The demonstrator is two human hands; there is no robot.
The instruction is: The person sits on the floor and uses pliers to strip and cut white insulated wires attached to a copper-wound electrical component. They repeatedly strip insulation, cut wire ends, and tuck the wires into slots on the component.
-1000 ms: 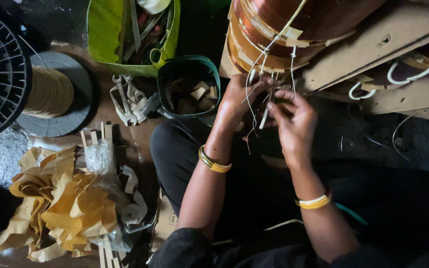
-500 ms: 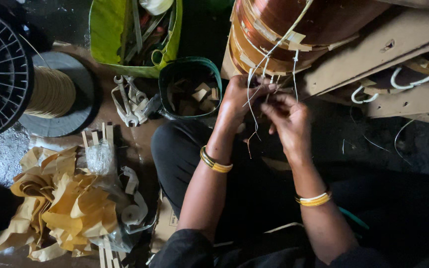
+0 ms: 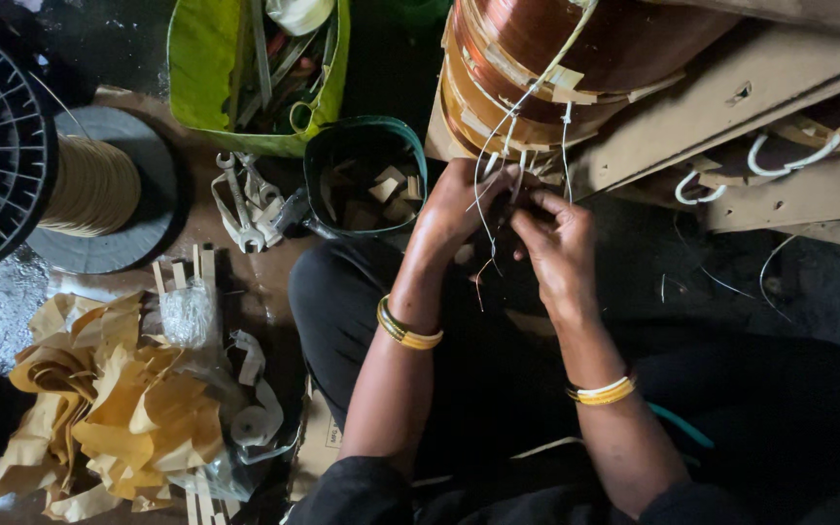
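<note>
My left hand (image 3: 454, 209) and my right hand (image 3: 554, 248) meet just below a large copper wire coil (image 3: 576, 49) wrapped with paper tape. Both pinch thin white wire leads (image 3: 512, 112) that hang down from the coil. The fingers of the two hands touch each other around the strands. A reddish wire end (image 3: 479, 277) dangles beneath my left hand. Gold bangles sit on both wrists. I sit cross-legged in dark clothes.
A dark green bucket (image 3: 318, 175) with paper scraps stands left of my hands. A green bag (image 3: 201, 58) of tools, wrenches (image 3: 240, 199), a black spool (image 3: 7, 146) of wire and a heap of yellow paper strips (image 3: 99, 399) lie on the floor. Brown boards (image 3: 731, 107) lean at right.
My hands have drawn closer together on the white leads and shifted slightly; the strands are now pulled tighter down from the coil.
</note>
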